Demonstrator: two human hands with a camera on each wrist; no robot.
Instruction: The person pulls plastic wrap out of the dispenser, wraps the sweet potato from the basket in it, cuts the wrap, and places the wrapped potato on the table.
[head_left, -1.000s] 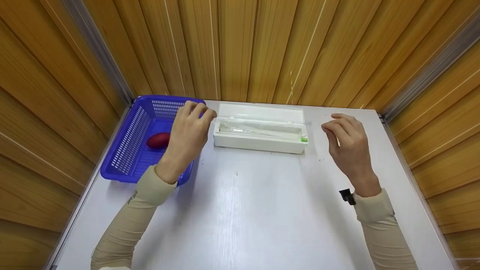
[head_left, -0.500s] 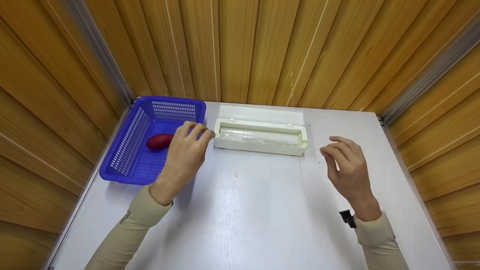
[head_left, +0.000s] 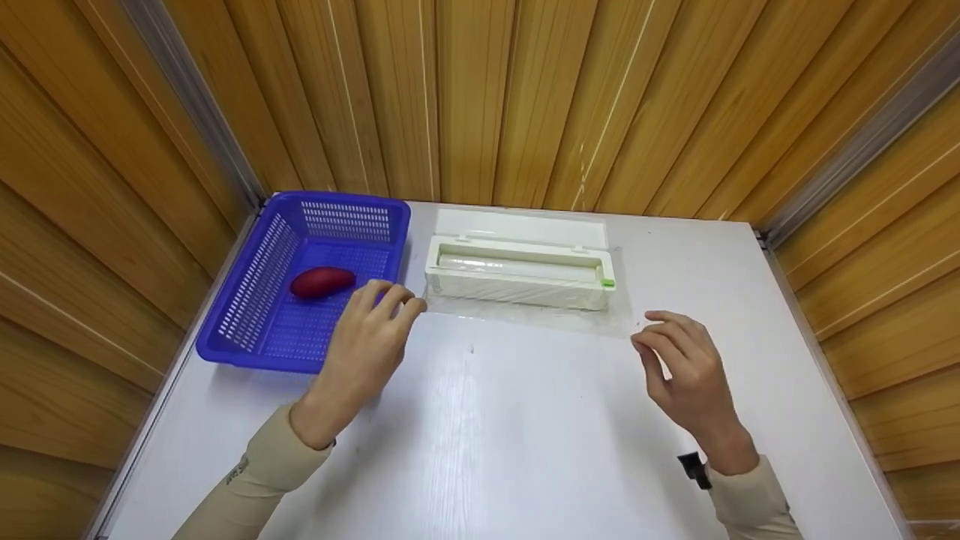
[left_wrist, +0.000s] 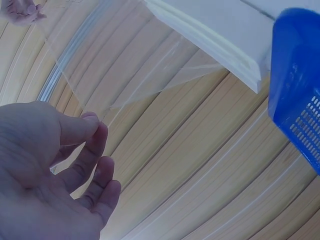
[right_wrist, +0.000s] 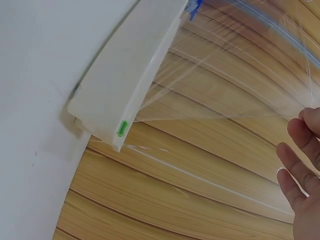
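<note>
A clear sheet of cling film stretches between my two hands and a white cling film dispenser box. My left hand pinches one corner of the film between thumb and forefinger. At the opposite corner, my right hand pinches the film the same way. The box's lid is tipped back, and the film roll lies inside. A green slider sits at the box's right end. In the head view the film's front edge is faint.
Left of the box stands a blue plastic basket with a smooth, red, oblong thing in it. The white table extends towards me, and wood-look walls close off the back and sides.
Both hands have moved towards me and down, drawing the film out over the box's front edge. The box, basket and red thing have stayed in place.
</note>
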